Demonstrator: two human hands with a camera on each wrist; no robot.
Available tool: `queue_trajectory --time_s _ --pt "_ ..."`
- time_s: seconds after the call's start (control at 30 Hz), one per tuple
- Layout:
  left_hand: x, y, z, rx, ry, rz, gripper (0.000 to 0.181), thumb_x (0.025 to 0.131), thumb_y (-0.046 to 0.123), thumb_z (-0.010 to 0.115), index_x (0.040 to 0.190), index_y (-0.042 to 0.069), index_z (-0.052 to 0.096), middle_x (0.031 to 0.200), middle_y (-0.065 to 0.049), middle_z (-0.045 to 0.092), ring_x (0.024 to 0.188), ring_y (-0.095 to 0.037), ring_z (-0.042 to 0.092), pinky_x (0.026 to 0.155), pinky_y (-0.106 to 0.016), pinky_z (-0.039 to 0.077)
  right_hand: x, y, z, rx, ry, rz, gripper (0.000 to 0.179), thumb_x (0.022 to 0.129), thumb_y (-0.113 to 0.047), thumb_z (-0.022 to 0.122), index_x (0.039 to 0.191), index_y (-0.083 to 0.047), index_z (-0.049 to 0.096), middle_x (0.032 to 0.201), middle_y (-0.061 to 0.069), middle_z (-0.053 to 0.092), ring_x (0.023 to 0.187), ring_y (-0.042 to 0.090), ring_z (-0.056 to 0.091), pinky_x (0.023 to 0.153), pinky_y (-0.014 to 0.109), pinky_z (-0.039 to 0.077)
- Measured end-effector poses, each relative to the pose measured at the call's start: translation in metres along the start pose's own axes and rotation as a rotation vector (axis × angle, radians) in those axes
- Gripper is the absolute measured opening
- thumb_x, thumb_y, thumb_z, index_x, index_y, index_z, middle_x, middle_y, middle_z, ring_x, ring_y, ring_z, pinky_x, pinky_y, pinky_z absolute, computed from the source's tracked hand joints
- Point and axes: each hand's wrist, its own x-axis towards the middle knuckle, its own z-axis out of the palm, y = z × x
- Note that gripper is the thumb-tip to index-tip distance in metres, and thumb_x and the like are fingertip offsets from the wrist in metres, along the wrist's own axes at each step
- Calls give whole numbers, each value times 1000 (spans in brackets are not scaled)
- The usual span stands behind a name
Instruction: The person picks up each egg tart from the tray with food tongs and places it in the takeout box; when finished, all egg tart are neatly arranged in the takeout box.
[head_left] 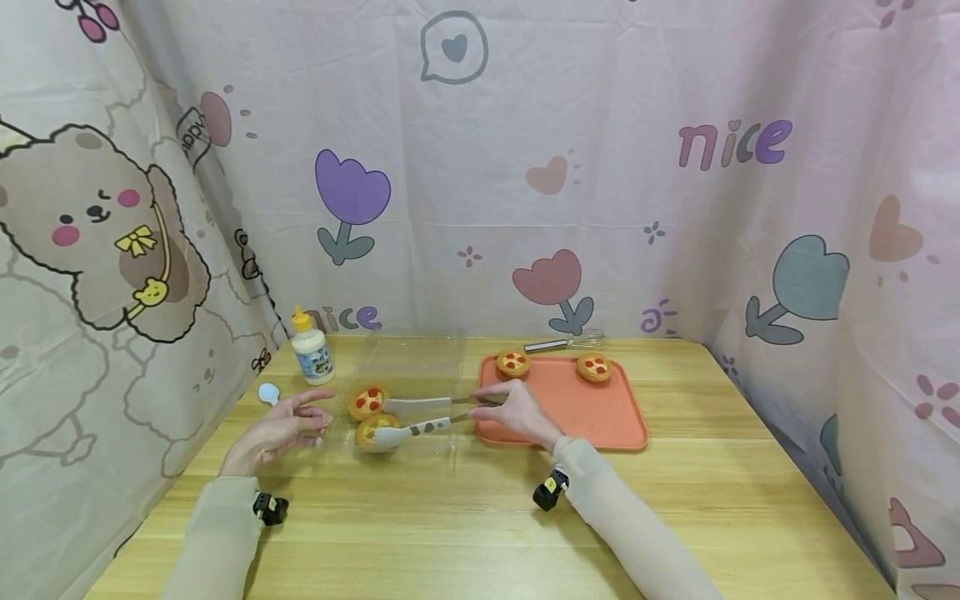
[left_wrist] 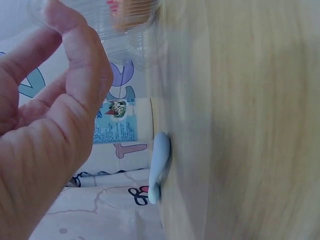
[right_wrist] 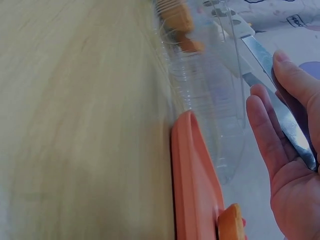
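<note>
My right hand [head_left: 521, 412] holds metal tongs [right_wrist: 295, 132] with white, brown-spotted ends. The tongs reach leftward into a clear plastic box [head_left: 416, 358], their arms spread apart. Inside the box, one end lies over the nearer toy mini pizza [head_left: 367, 432], and the other is beside the farther mini pizza [head_left: 369, 402]. Whether the tongs grip either one, I cannot tell. At the box's left side is my left hand [head_left: 281, 432], its fingers loosely bent; contact with the plastic wall is unclear. Two more mini pizzas, one left [head_left: 513, 363] and one right [head_left: 595, 367], sit on an orange tray [head_left: 570, 417].
A white bottle [head_left: 312, 354] with a yellow cap stands at the back left. A small light-blue spoon-like piece [left_wrist: 160, 160] lies by it. Behind the tray is a whisk [head_left: 562, 342]. A printed curtain [head_left: 480, 183] hangs along the back table edge.
</note>
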Motion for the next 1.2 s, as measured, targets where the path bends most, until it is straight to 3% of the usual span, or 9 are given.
queue_trajectory --time_s 0.47,0.67,0.87,1.1,1.2 --pt "0 1 0 -8 -4 2 72 96 3 58 154 -3 15 98 -8 62 80 -13 62 69 -29 58 -3 6 -9 99 63 3 50 79 -28 83 122 -6 70 119 9 71 112 29 65 93 33 55" --pt "1 0 0 -8 -5 4 73 96 3 59 153 -3 15 97 -7 61 80 -12 61 70 -29 58 -12 8 -22 154 56 4 47 83 -29 79 124 -8 69 122 19 67 100 26 70 87 34 58" --pt "0 2 1 -16 -4 -3 72 96 3 58 154 -3 15 97 -7 60 79 -11 61 70 -28 58 -16 16 -32 118 65 4 51 83 -37 78 126 -11 68 122 15 69 99 30 71 90 32 56" --pt "0 1 0 -18 -6 0 72 97 2 57 154 -3 14 97 -8 61 79 -12 61 69 -28 58 -23 17 -45 62 105 4 52 81 -43 78 125 -19 69 124 -1 69 118 27 62 91 28 54" --pt "0 0 0 -13 -6 2 72 97 3 58 154 -3 14 97 -8 61 79 -12 61 69 -28 58 -27 20 -51 38 131 1 51 80 -45 79 124 -22 69 122 3 69 116 26 62 90 27 53"
